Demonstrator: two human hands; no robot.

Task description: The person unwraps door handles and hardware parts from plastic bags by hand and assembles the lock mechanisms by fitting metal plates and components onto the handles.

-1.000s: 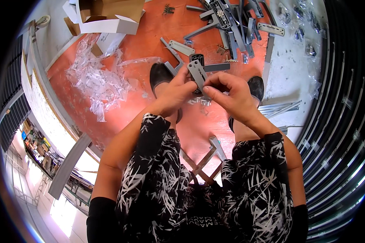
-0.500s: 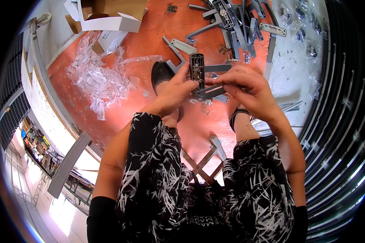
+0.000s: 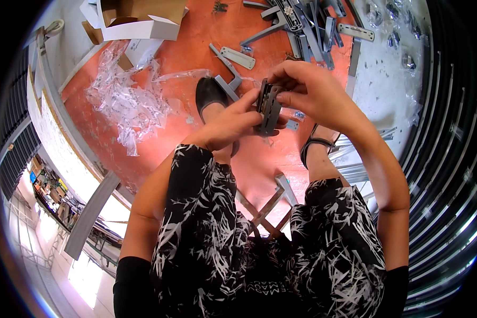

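"Where's the grey metal part?"
"Above the orange floor, left hand and right hand clamped on it."
"And the room?"
"Crumpled plastic near the floor's left edge, long dark bars beyond its right edge."

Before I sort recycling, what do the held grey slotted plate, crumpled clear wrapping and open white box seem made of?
Grey slotted plate: probably dull metal, from its crisp slots, though plastic is possible.
Crumpled clear wrapping: likely glossy plastic film, see-through with bright creases.
Open white box: cardboard by its folded flaps, white outside, matte brown inside.
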